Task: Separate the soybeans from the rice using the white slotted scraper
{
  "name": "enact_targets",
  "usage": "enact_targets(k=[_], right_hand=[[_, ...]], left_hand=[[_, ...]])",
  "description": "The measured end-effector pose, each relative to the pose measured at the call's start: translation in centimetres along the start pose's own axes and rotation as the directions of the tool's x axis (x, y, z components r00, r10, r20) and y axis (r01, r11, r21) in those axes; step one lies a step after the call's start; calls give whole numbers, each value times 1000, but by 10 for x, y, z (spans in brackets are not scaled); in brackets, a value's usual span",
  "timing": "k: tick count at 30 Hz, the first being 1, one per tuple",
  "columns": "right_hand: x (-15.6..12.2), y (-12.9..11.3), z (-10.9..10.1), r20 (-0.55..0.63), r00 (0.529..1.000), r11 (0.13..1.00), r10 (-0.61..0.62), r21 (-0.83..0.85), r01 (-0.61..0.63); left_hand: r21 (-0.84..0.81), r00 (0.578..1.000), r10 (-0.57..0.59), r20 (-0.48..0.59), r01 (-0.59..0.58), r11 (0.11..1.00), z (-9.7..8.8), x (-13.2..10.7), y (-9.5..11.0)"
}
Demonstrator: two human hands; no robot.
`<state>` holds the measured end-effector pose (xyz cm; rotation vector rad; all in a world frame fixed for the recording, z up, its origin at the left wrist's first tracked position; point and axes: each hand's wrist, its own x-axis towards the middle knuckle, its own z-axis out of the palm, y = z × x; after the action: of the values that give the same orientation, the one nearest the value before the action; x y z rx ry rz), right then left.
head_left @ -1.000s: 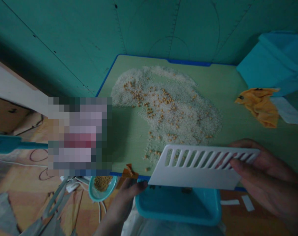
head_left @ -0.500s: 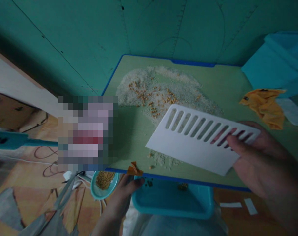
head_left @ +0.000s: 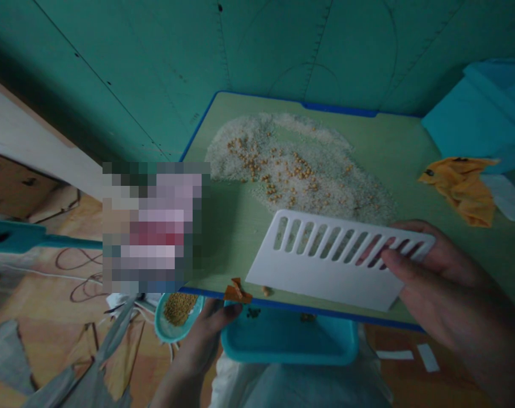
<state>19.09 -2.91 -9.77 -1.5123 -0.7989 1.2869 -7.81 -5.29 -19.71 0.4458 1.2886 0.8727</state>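
My right hand (head_left: 431, 277) grips a white plastic scraper (head_left: 312, 277) with a row of slots, thumb on top and fingers behind. Its long lower edge is close to the table's front edge. Beyond it, white rice (head_left: 240, 133) lies spread out with yellow beans (head_left: 302, 167) mixed in. At the front edge my left hand (head_left: 208, 328) is closed on the left rim of a blue tray (head_left: 291, 354), its thumb over the corner. Some dark bits and a few grains lie in the tray. One loose bean (head_left: 265, 290) sits near the edge, left of the scraper.
A crumpled orange cloth (head_left: 465, 187) and a blue bin (head_left: 486, 119) are at the right. Orange scraps (head_left: 238, 292) lie on the table's front edge. Below left is a round bowl of beans (head_left: 178, 306). A green wall (head_left: 261, 51) stands behind the table (head_left: 223, 226).
The scraper has come toward me, to the table's front edge, over the spot where a small rice patch lay. The tray and my left hand have shifted slightly left.
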Motion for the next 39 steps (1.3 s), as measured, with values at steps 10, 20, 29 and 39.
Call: enact_targets(k=[10,20,29,39], right_hand=[[-10,7,-9,87,994,997,70,12,-72],[16,-10,-20,-223,967,988,-123,64,140],[20,-8,-14,-121,992,991,-31,123,46],[12,-8,-8,-71,997,992,34,123,-25]], left_hand=[[-46,999,-38,18,39,998,5,1,1],[41,1000,13,10,-14,999,14,-2,6],[24,1000,18,15,-18,1000,15,-5,7],[41,999,33,37,-35,999,17,-3,7]])
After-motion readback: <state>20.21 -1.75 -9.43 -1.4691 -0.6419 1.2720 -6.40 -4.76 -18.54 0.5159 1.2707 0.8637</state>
